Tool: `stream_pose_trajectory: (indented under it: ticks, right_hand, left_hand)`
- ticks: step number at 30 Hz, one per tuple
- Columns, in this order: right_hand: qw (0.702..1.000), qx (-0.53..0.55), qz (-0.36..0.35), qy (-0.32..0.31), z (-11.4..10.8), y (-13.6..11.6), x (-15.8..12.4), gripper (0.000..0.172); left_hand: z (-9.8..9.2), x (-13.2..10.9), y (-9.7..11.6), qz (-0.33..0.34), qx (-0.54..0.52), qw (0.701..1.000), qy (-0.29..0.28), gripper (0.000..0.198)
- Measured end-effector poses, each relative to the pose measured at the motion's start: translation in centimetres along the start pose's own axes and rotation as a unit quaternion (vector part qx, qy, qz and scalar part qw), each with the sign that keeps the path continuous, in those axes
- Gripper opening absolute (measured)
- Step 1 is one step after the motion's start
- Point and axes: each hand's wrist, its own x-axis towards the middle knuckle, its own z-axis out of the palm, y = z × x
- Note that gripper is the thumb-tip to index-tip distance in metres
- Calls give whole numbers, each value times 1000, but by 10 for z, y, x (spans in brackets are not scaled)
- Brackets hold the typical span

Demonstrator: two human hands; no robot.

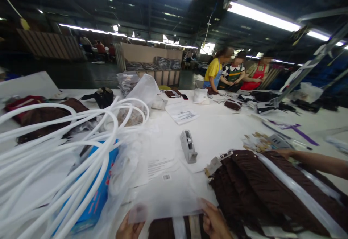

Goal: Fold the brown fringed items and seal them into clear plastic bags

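Note:
At the bottom of the view, a frosted clear plastic bag (168, 201) stretches between my two hands. My left hand (131, 225) is closed on its left side, the fingers partly seen through the film. The right side of the bag is pinched by my right hand (213, 219). Just below the bag's edge lies a folded dark brown garment (160, 229) with a whitish strip across it; whether it is partly inside the bag I cannot tell. To the right of my right hand is a stack of brown garments (244, 188) with pale strips and tags.
A grey tape dispenser (188, 146) stands mid-table beside printed papers (181, 112). Loops of white tubing (108, 123) and a blue package (95, 195) crowd the left. Another person's arm (318, 163) reaches over the garment stack. Several co-workers (236, 72) stand across the table.

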Motion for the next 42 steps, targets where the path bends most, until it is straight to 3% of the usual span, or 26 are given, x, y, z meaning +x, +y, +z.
stream_pose_trajectory:
  ticks: [2,3,4,5,8,11,15,20,23,25,30,35,38,42]
  right_hand:
    - [997,27,-48,-44,13,-21,-12,49]
    - [995,31,-70,-63,21,-31,-15,47]
    - [994,31,-73,-71,28,-40,-16,47]
    - [993,29,-80,-81,35,-49,-14,46]
    - [985,13,-132,-110,55,-68,0,47]
    - [971,-53,-195,-124,63,-75,19,44]
    - [950,-178,-232,-110,48,-57,44,31]
    - [928,-293,-214,-88,17,-16,68,17]
    - [922,-318,-193,-104,16,-6,78,21]
    - [919,-324,-181,-129,24,-5,85,25]
    - [898,-365,-143,-201,39,0,100,29]
    - [864,-416,-130,-252,27,-6,86,25]
    - [849,-435,-126,-273,15,-13,74,22]
    - [857,-444,-72,-253,-9,-12,63,24]
  left_hand:
    - [20,-14,12,78,87,993,17,48]
    - [31,-20,18,149,158,976,20,45]
    - [42,-25,25,238,249,939,24,41]
    - [52,-27,32,275,283,919,31,37]
    - [74,-23,51,342,337,876,53,36]
    - [79,-8,62,379,375,846,4,35]
    - [70,17,50,349,420,834,-73,17]
    - [54,39,7,241,409,880,-22,20]
    - [60,46,-10,194,378,905,-17,32]
    - [70,50,-16,195,373,906,-37,31]
    - [84,46,-23,216,452,855,-137,16]
    - [58,21,-27,214,525,803,-185,29]
    - [44,7,-25,191,550,790,-189,35]
    - [33,-7,-26,150,548,797,-204,39]
